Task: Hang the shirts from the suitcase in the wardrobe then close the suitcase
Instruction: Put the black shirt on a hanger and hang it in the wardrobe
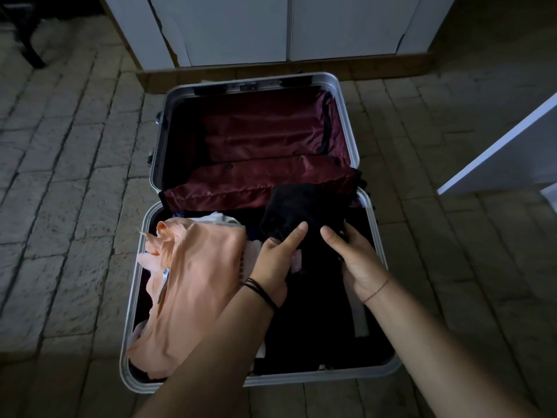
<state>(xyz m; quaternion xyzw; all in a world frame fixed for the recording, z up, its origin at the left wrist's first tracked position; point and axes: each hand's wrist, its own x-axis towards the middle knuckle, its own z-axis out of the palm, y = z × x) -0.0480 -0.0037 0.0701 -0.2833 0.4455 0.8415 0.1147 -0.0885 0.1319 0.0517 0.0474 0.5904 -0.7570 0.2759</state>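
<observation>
A silver suitcase (132,297) lies open on the floor, its lid lined in dark red (259,128). A peach shirt (193,285) is spread over the left side of the lower half. A black garment (298,206) bunches up at the upper right of that half. My left hand (275,260) pinches the black garment with the thumb on top. My right hand (352,260) grips the same black cloth from the right, its fingers hidden in the fabric. More dark clothes fill the right side under my hands.
A white wardrobe (271,28) with shut doors stands just behind the suitcase. A white panel (506,155) juts in at the right. A dark chair leg (33,52) stands at the far left. The floor is stone tiles.
</observation>
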